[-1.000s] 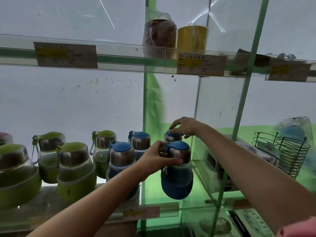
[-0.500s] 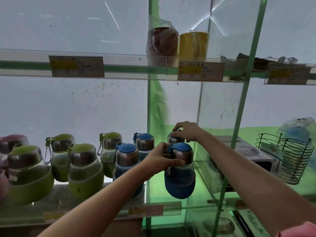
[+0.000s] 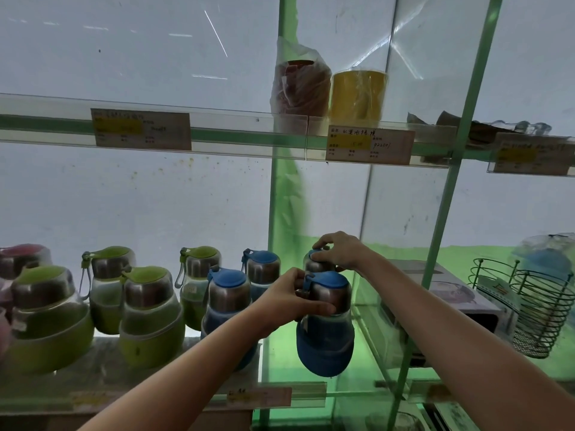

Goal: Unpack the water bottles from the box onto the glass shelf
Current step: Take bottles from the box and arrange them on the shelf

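Glass shelf (image 3: 280,362); blue bottle (image 3: 325,325) in left hand (image 3: 291,301)

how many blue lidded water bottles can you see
4. One blue-lidded steel-necked bottle gripped by the left hand; one behind, under the right hand; two standing left: front, back. More may be hidden.

Bottle count on the glass shelf (image 3: 280,362)

Four blue-lidded bottles: two standing (image 3: 228,303) (image 3: 261,270), one gripped in the left hand (image 3: 325,321), one under the right hand (image 3: 315,264). Four green bottles (image 3: 46,318) (image 3: 109,284) (image 3: 149,315) (image 3: 196,281). One reddish-lidded bottle (image 3: 21,259) at the left edge. Three upper-rail price tags (image 3: 141,129) (image 3: 370,144) (image 3: 532,155).
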Available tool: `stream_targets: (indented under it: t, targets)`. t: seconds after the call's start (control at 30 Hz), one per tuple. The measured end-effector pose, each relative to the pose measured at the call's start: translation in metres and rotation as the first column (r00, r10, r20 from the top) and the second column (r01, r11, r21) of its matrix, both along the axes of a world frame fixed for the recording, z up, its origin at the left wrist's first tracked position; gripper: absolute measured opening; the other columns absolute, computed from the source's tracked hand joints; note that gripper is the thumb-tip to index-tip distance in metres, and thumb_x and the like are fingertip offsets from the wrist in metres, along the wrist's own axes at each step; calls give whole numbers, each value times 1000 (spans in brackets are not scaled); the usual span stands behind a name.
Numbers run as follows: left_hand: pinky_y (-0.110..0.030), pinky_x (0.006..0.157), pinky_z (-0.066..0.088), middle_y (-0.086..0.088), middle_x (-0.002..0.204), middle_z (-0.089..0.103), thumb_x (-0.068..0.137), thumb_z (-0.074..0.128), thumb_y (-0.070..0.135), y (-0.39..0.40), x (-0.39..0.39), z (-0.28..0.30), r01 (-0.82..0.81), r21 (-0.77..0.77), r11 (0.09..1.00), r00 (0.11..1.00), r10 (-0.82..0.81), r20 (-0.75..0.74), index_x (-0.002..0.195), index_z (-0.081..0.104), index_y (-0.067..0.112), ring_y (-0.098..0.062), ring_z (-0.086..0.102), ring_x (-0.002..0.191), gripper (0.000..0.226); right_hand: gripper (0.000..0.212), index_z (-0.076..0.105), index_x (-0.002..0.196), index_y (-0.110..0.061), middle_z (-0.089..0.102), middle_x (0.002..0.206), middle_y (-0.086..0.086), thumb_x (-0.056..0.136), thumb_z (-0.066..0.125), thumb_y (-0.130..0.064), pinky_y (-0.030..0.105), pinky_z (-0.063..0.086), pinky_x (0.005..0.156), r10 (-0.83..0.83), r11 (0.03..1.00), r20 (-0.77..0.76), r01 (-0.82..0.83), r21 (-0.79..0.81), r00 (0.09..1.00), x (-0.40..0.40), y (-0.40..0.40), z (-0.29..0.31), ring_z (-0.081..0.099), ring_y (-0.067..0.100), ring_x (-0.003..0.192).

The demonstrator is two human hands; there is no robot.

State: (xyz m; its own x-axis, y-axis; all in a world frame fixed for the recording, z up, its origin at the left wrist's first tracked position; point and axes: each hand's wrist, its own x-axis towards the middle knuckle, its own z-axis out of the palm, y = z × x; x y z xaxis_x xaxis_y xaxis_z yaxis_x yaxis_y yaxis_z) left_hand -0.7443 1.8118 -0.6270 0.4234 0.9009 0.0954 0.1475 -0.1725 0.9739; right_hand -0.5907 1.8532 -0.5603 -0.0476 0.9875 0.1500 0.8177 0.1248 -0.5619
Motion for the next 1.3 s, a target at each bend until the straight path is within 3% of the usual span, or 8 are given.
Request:
stream_targets:
  t: [0.13, 0.27, 0.47, 0.6, 0.73, 0.9, 1.1, 1.3]
  targets:
    - [-23, 66, 51, -2, 104, 65, 66, 83, 11, 2, 0, -1, 10, 9, 1000, 1000, -10, 12, 110, 52, 16, -18, 64, 97, 54, 33, 64, 116, -13, 60, 119, 13, 84, 66, -24, 30, 55, 70, 0, 1000, 12, 0, -13, 1000, 0, 0, 2, 58, 22, 89]
    - [-31, 81, 54, -2, 107, 64, 66, 83, 11, 3, 2, -4, 0, 5, 1000, 1000, 0, 23, 113, 52, 14, -20, 63, 103, 56, 34, 65, 113, -12, 63, 115, 12, 83, 65, -30, 24, 53, 61, 6, 999, 81, -9, 39, 997, -1, -1, 0, 58, 20, 85]
    - [-40, 92, 52, -5, 113, 66, 70, 80, 11, 2, -1, -4, 40, 7, 999, 999, -40, 15, 118, 55, 15, -24, 62, 109, 54, 56, 47, 100, -20, 61, 109, 5, 78, 49, -72, 33, 41, 75, -47, 998, 478, 24, 53, 877, -9, 0, 1, 52, 22, 93]
    - [-39, 83, 51, -5, 110, 69, 62, 81, 19, 0, -1, -6, 54, 12, 998, 998, -54, 38, 115, 59, 19, -27, 63, 107, 57, 53, 46, 112, -16, 59, 114, 10, 84, 51, -61, 35, 42, 75, -61, 998, 626, 26, 66, 778, -18, -4, 9, 57, 28, 101]
    - [-39, 78, 53, -4, 102, 69, 70, 78, 14, -2, -2, -7, 100, 16, 995, 995, -100, 27, 117, 59, 18, -23, 64, 97, 51, 51, 44, 120, -14, 54, 110, 11, 78, 70, -28, 38, 59, 69, 65, 991, 327, -21, -134, 943, -21, -2, 19, 60, 27, 89]
    - [-52, 93, 50, -8, 114, 66, 67, 77, 19, -1, -2, -8, 108, 3, 994, 994, -108, 25, 121, 55, 20, -30, 61, 108, 59, 66, 36, 134, -11, 46, 132, 10, 77, 69, -6, 34, 52, 82, 193, 956, 232, -130, -261, 953, -16, 3, 30, 52, 25, 107]
    - [-54, 97, 48, -8, 117, 65, 65, 78, 20, -1, -1, -11, 128, -1, 992, 990, -128, 61, 126, 53, 23, -28, 60, 113, 65, 64, 45, 128, -8, 49, 129, 10, 78, 73, -36, 40, 56, 84, 144, 960, 310, -57, -274, 940, -11, 8, 20, 55, 27, 111]
    - [-37, 86, 52, -3, 106, 67, 74, 74, 7, 0, -1, -11, 144, -23, 989, 985, -141, 100, 115, 57, 21, -23, 62, 104, 46, 58, 47, 131, -15, 48, 129, 10, 80, 71, -20, 35, 58, 77, 175, 970, 312, -109, -218, 934, -3, 10, 15, 56, 23, 96]
